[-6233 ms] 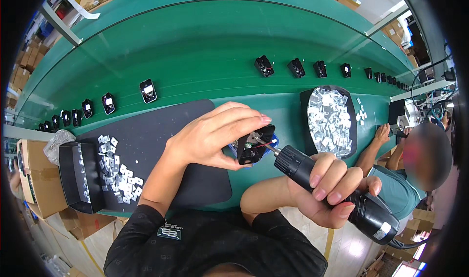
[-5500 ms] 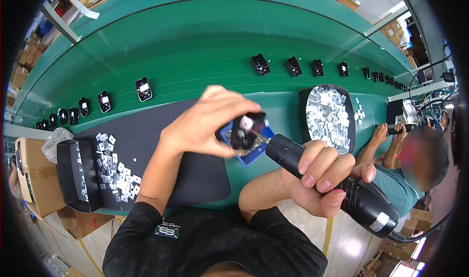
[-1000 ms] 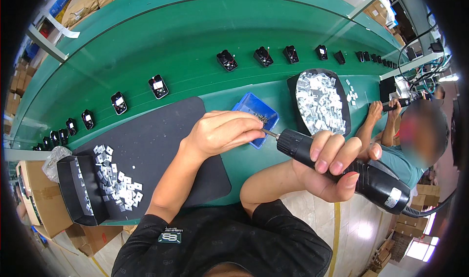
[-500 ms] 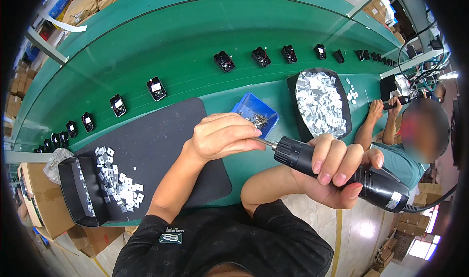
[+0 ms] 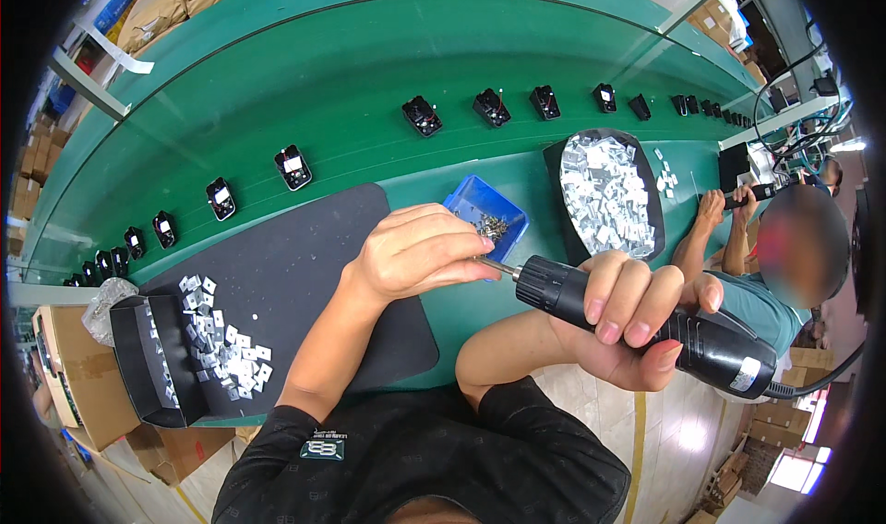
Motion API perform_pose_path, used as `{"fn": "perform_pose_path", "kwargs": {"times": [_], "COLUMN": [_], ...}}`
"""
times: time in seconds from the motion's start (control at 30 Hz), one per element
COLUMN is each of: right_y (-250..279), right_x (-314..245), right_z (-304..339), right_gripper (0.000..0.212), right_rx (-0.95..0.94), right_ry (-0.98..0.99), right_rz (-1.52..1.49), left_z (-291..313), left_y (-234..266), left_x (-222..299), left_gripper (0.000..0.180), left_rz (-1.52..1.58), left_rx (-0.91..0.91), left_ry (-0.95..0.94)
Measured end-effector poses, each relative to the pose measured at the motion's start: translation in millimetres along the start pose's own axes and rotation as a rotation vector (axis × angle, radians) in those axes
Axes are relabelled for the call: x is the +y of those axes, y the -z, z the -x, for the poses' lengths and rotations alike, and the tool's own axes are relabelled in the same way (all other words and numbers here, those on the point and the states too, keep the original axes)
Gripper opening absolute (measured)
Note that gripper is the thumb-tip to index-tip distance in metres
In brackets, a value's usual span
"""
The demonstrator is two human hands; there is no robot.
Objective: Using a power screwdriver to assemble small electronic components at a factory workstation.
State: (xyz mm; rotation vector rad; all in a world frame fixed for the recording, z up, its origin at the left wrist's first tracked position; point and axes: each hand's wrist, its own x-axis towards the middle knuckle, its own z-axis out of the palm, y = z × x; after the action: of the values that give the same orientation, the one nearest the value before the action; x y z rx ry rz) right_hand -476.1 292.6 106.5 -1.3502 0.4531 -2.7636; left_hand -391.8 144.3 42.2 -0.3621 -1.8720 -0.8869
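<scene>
2 hands meet at the tip of a black electric screwdriver (image 5: pixel 715 353), near a blue tray (image 5: pixel 474 197).
The right hand (image 5: pixel 632 316) grips the screwdriver's body, its slim metal bit (image 5: pixel 501 266) pointing toward 10 o'clock; the left hand (image 5: pixel 420 254) has its fingers drawn narrow at the bit's tip, and I cannot tell whether they pinch a small part. Seen from the left hand, the screwdriver sits at 4 o'clock, the tray of small metal parts (image 5: pixel 496 228) at 2, a black bin (image 5: pixel 654 205) heaped with metal plates (image 5: pixel 604 192) farther out at 2, a dark mat (image 5: pixel 318 247) at 9, and a black housing (image 5: pixel 423 116) at 12.
</scene>
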Motion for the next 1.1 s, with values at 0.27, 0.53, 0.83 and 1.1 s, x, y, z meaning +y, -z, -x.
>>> {"fn": "perform_pose_path", "kwargs": {"times": [0.27,0.53,0.83,1.1], "right_y": [1.0,4.6,4.6,4.9], "right_x": [-0.9,-3.5,-5.6,-2.9], "right_z": [-1.8,-5.5,-5.9,-5.6], "right_gripper": [0.049,0.045,0.043,0.042], "right_rx": [-0.019,-0.038,-0.070,-0.049], "right_ry": [0.005,-0.018,-0.037,-0.028], "right_rz": [0.021,0.041,0.025,0.008], "left_z": [-2.6,-1.3,0.2,-1.5], "left_y": [2.1,6.1,6.3,7.7], "left_x": [0.4,-3.0,-0.8,-0.2], "left_gripper": [0.031,0.027,0.022,0.020], "left_rz": [-0.016,0.076,0.058,0.026], "left_rx": [-0.008,-0.154,-0.085,-0.085], "left_ry": [-0.012,0.075,0.051,-0.005]}}
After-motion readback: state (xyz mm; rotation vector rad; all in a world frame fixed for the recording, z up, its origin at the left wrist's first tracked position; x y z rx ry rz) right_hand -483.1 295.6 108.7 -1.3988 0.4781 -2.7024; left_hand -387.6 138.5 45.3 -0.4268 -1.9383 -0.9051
